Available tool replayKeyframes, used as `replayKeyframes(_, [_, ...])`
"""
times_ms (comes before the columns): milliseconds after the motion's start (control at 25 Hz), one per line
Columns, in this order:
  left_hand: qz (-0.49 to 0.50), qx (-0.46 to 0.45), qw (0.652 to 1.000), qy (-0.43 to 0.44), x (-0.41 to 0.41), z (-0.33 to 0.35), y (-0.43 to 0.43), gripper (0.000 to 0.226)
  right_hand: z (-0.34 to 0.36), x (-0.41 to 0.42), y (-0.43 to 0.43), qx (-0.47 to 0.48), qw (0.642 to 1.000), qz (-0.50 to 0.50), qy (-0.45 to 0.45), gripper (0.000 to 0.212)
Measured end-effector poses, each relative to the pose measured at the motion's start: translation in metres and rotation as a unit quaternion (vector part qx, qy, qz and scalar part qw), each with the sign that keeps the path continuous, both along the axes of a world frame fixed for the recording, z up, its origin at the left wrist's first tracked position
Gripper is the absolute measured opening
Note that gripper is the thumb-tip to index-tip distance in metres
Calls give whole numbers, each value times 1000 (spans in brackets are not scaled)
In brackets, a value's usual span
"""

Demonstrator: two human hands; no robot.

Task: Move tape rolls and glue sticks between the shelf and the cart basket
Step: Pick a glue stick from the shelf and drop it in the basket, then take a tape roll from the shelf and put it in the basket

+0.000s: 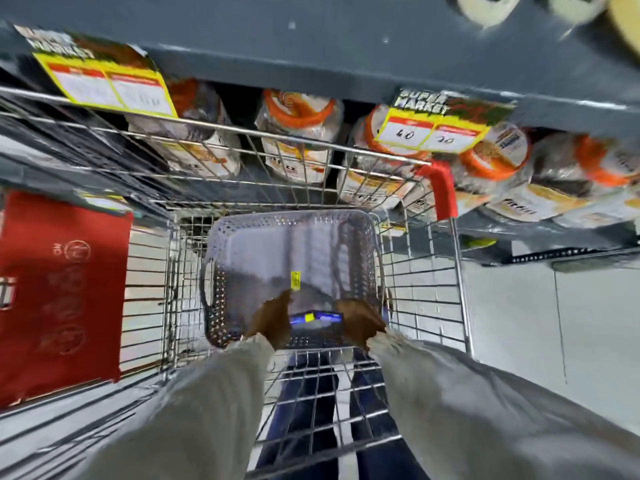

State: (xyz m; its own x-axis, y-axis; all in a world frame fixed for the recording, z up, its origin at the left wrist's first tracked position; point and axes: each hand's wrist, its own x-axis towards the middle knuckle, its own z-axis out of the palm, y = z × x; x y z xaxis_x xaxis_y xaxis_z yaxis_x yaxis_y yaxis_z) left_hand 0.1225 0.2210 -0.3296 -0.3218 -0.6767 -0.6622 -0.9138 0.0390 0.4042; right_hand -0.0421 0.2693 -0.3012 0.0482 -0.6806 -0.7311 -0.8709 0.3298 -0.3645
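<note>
A grey perforated plastic basket (221, 258) sits inside the wire shopping cart (429, 271). Low at the basket's near edge lies a small blue pack with a yellow label (315, 317). My left hand (273, 320) is on its left end and my right hand (360, 323) on its right end, so the pack is held between them; blur hides the fingers. A yellow sticker (295, 280) shows on the basket floor just above my left hand. Whitish tape rolls (485, 8) and a tan roll (623, 26) rest on the dark shelf (311, 46) at the top right.
Below the shelf edge hang price tags (429, 133), and behind the cart's front stand several orange-and-white wrapped packs (298, 133). The cart has a red corner guard (441, 192). A red panel (62, 292) is at the left, pale floor (540, 341) at the right.
</note>
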Motion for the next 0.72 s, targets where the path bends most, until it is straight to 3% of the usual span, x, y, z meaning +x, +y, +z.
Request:
replayKeyframes(120, [46, -177, 976, 117, -12, 55, -21, 41, 43, -11, -16, -163, 985, -51, 29, 35])
replayKeyframes(200, [18, -377, 911, 167, -27, 110, -48, 37, 83, -17, -40, -346, 937, -22, 52, 29])
replayKeyframes(240, [-2, -465, 863, 198, -35, 134, -62, 36, 99, -18, -55, -439, 896, 4, 66, 26])
replayKeyframes(320, [6, -546, 796, 260, -58, 185, -91, 32, 144, -29, -89, -598, 794, 7, 109, 25])
replayKeyframes(400, [20, -559, 775, 295, -81, 224, -121, 31, 182, -48, -121, -671, 722, -83, 148, 27])
replayKeyframes(440, [26, -547, 784, 291, -94, 243, -137, 33, 199, -60, -136, -671, 708, -136, 174, 31])
replayKeyframes(480, [29, -533, 799, 277, -105, 255, -152, 38, 214, -72, -150, -643, 718, -177, 199, 38])
replayKeyframes(640, [77, -421, 877, 217, -154, 277, -202, 70, 241, -117, -190, -430, 837, -248, 231, 58])
replayKeyframes(720, [84, -390, 896, 195, -167, 276, -217, 77, 241, -123, -196, -441, 840, -222, 225, 53])
